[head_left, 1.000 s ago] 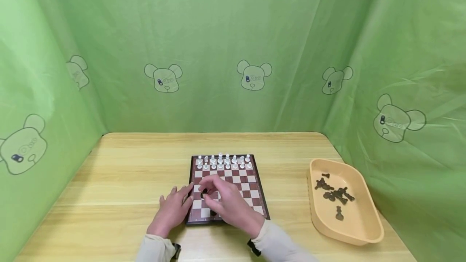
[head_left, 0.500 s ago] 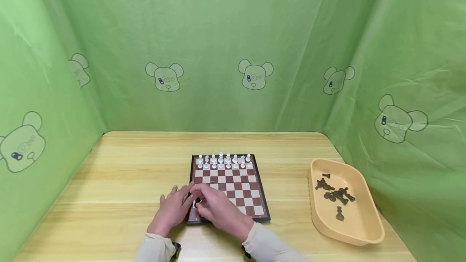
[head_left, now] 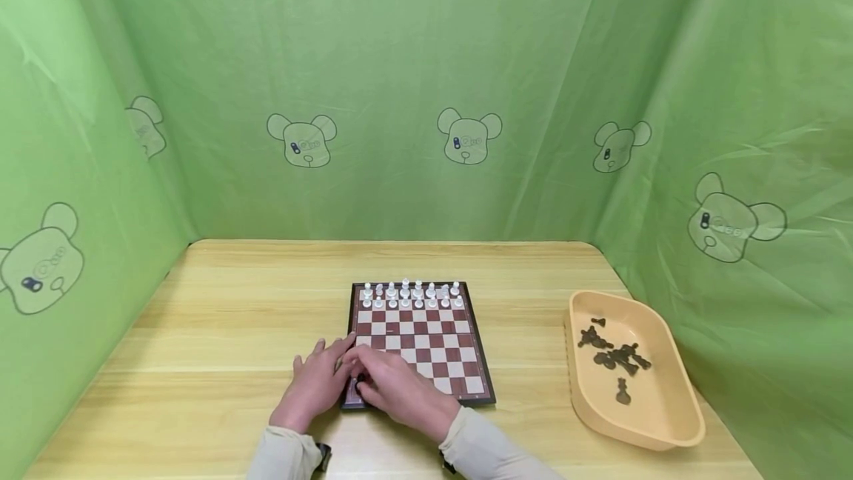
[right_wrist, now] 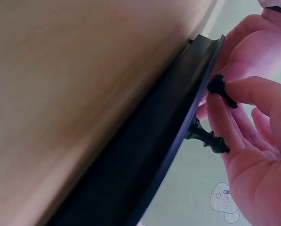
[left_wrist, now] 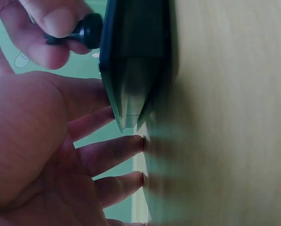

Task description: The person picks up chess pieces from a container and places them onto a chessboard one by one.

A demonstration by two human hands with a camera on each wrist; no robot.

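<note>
My right hand (head_left: 403, 391) pinches a black chess piece (right_wrist: 220, 87) between thumb and fingers at the near left corner of the chessboard (head_left: 453, 354). In the left wrist view, the round base of that piece points toward the board and is very close to its surface. Another black chess piece (right_wrist: 206, 136) stands on the board beside my right hand, hidden behind the hand in the head view. My left hand (head_left: 316, 387) has its fingers spread and rests against the board's left edge, some fingertips on the table. White chess pieces (head_left: 405, 293) fill the two far rows.
An orange-yellow tray (head_left: 680, 391) stands on the wooden table (head_left: 253, 295) to the right, with several black chess pieces (head_left: 620, 358) lying in it. Green cloth walls (head_left: 386, 191) surround the table at the back and both sides.
My right hand has moved left and toward the near left corner of the board, carrying the pinched black chess piece. My left hand has stayed at the board's edge.
</note>
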